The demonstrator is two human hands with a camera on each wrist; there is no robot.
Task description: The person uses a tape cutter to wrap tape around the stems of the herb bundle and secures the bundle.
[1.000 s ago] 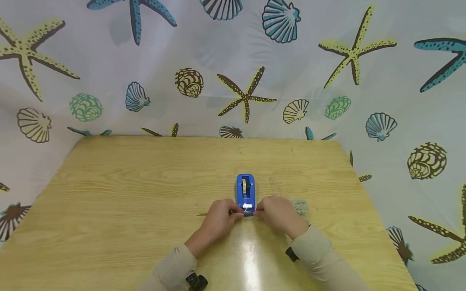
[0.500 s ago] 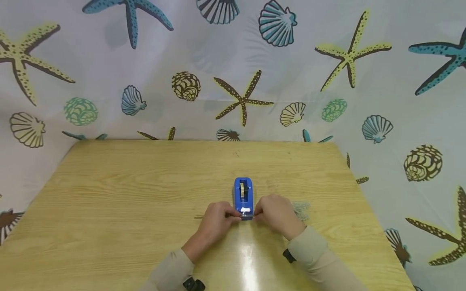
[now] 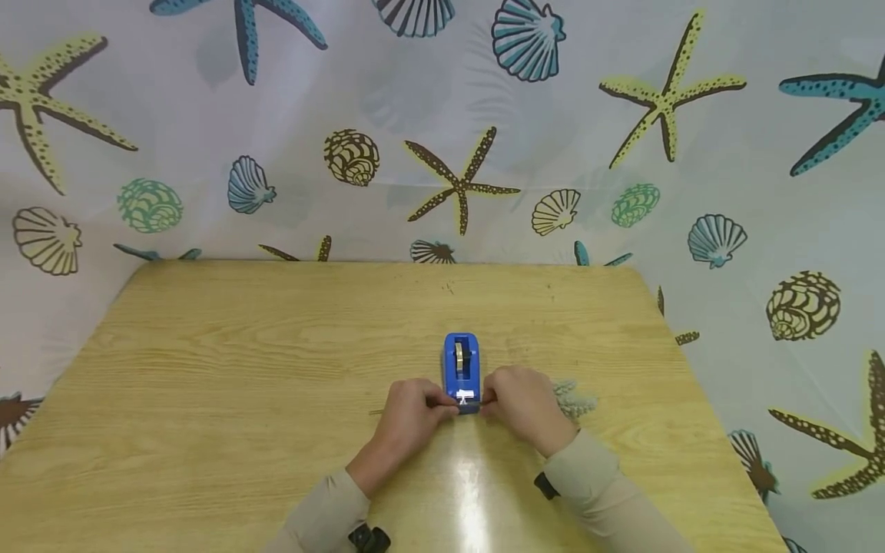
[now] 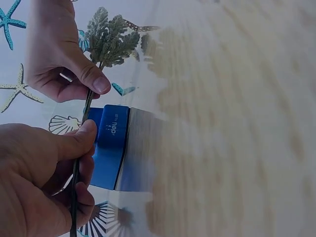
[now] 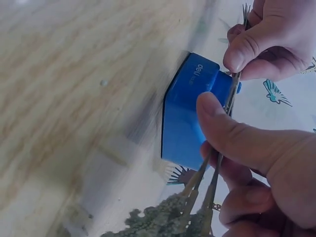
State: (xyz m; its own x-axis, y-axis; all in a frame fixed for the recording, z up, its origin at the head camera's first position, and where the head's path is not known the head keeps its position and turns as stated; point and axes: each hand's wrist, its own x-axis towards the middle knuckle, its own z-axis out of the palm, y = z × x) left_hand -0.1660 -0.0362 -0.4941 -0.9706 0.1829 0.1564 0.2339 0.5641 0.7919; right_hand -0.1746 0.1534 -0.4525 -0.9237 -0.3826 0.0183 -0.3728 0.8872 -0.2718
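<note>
Both hands hold a small bundle of thin stems (image 5: pixel 228 106) with grey-green lobed leaves (image 4: pixel 111 39). The stems lie crosswise at the front end of a blue tape dispenser (image 3: pixel 462 372), which carries a roll of tape (image 3: pixel 459 357). Toward the bare ends, my left hand (image 3: pixel 409 415) pinches the stems between thumb and fingers. Nearer the leaves, my right hand (image 3: pixel 527 403) grips them the same way. In the head view the leaves stick out past the right hand, partly hidden by it. A shiny clear patch shows at the dispenser's front, between the fingertips.
The dispenser stands on a wide wood-grain table (image 3: pixel 276 346). Behind and at the sides hangs a pale cloth (image 3: pixel 290 115) printed with starfish and shells. Dark wrist straps (image 3: pixel 369 538) show at the light sleeves.
The leafy end has turned a little and now spreads further right of the right hand. Both hands keep nearly the same place at the dispenser. The head view has shifted slightly.
</note>
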